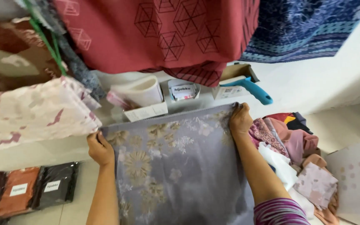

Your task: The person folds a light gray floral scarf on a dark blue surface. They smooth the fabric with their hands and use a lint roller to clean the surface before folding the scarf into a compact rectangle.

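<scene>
A striped pink and purple sleeve [281, 211] fills the bottom edge, on the arm that rises to the person's right hand [240, 119]. That hand is closed over the upper right corner of a grey cloth with pale gold flowers [176, 166], fingers curled over the edge and pinching the fabric. The left hand [101, 148] grips the cloth's upper left corner the same way, thumb and fingers pressed together on the hem. Between the two hands the cloth is stretched flat and wide, hanging down toward the camera in front of a white shelf [313, 87].

On the shelf just behind the cloth's top edge stand a white roll of tape in an open box [140, 93], a small white packet [183, 91] and a cardboard box [238, 77] with a blue-handled tool [251, 88] lying across it. Above them hangs a dark red cloth printed with cube outlines [163, 33], and beside it on the right a blue patterned cloth [301, 27]. At upper left hang a brown patterned cloth [11, 56] and a pink and cream folded cloth [34, 110], the latter near the left hand but apart from it.

To the right of the right forearm lies a heap of folded cloths [301, 154] in pink, white, maroon and peach. At lower left, flat packets of brown, orange and black fabric [30, 189] in clear wrapping sit side by side, each with a white label.
</scene>
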